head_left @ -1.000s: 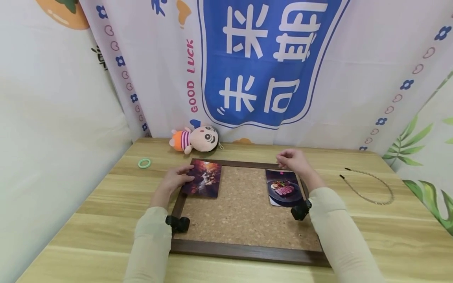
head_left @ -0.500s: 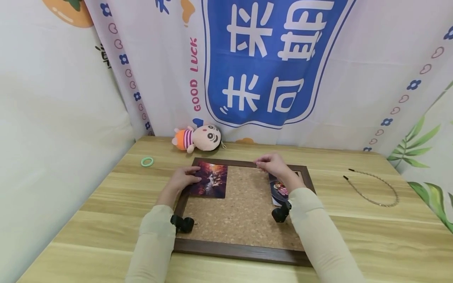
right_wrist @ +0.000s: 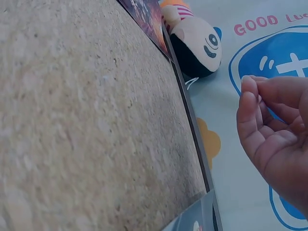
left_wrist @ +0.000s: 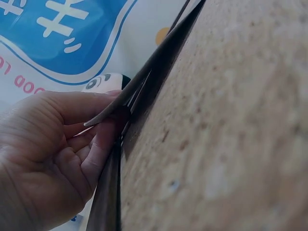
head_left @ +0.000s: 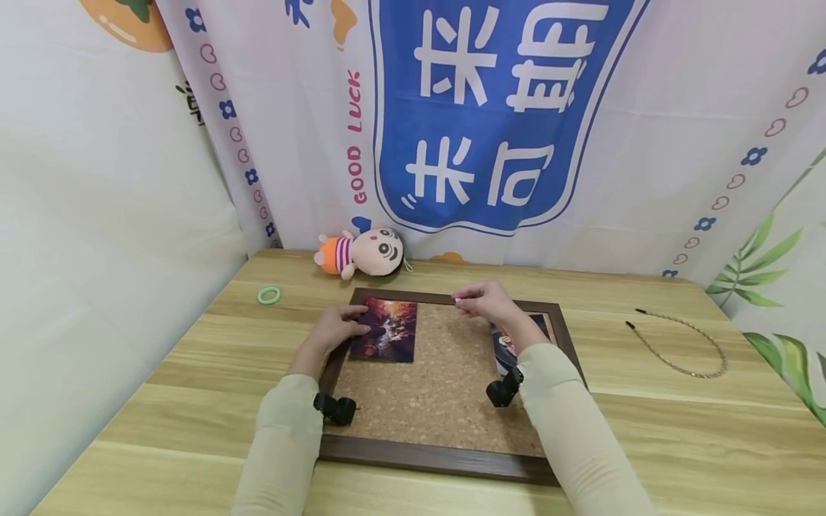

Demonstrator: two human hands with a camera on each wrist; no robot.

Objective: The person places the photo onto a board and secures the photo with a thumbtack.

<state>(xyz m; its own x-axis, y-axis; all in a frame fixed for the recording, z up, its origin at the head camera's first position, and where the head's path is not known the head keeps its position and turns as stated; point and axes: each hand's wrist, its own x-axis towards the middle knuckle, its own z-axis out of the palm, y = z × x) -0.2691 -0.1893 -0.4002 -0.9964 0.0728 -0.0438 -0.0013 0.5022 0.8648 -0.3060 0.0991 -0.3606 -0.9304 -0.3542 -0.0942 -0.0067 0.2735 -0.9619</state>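
A dark photo with an orange glow (head_left: 387, 331) lies over the upper left of a framed cork board (head_left: 439, 401). My left hand (head_left: 330, 331) pinches its left edge; in the left wrist view the hand (left_wrist: 57, 154) has the bent photo (left_wrist: 149, 65) between thumb and fingers, lifted off the cork. Above the board's top edge, right of centre, my right hand (head_left: 487, 302) pinches a tiny pale object (head_left: 458, 302), too small to identify. The right wrist view has the hand (right_wrist: 276, 125) with thumb and finger together. A food photo (head_left: 503, 344) on the board's right is partly covered by my right arm.
Behind the board a plush doll (head_left: 361, 253) lies on its side. To the left is a green ring (head_left: 269, 295), and to the right a thin braided band (head_left: 684, 369). The board's dark frame (head_left: 445, 459) borders the cork; a printed cloth (head_left: 581, 179) hangs behind the table.
My right hand has moved left from above the food photo to nearer the board's middle. My left hand keeps its grip on the dark photo's edge. The head view has shifted slightly.
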